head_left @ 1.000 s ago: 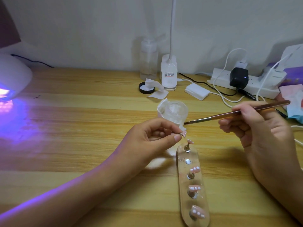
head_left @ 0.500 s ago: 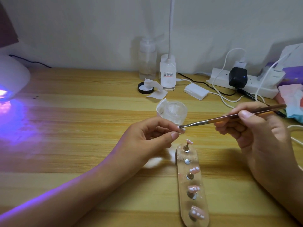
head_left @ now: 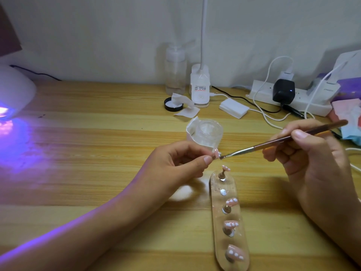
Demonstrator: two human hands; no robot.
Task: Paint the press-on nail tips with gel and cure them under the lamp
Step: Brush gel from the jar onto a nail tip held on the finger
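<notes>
My left hand [head_left: 175,165] pinches a small pink nail tip [head_left: 216,153] between thumb and fingers, just above the near end of a clear oval holder [head_left: 217,218]. My right hand [head_left: 312,157] grips a thin brown brush [head_left: 281,140] like a pen, and its bristle tip touches the held nail tip. Several pink nail tips with white dots [head_left: 231,224] stand on metal pegs along the holder; one peg spot [head_left: 223,192] is bare. A clear gel jar [head_left: 209,132] stands open behind my left fingers. The white curing lamp [head_left: 13,90] glows purple at the far left.
At the back stand a clear pump bottle [head_left: 175,73], a white desk lamp base [head_left: 200,86], a black lid [head_left: 172,104] with wipes, a small white box [head_left: 233,108], and a power strip [head_left: 289,94] with chargers and cables. Coloured packets [head_left: 347,106] lie at the right edge.
The brush has come down and left from above the jar until its tip meets the nail tip in my left hand. My left hand has stayed nearly still.
</notes>
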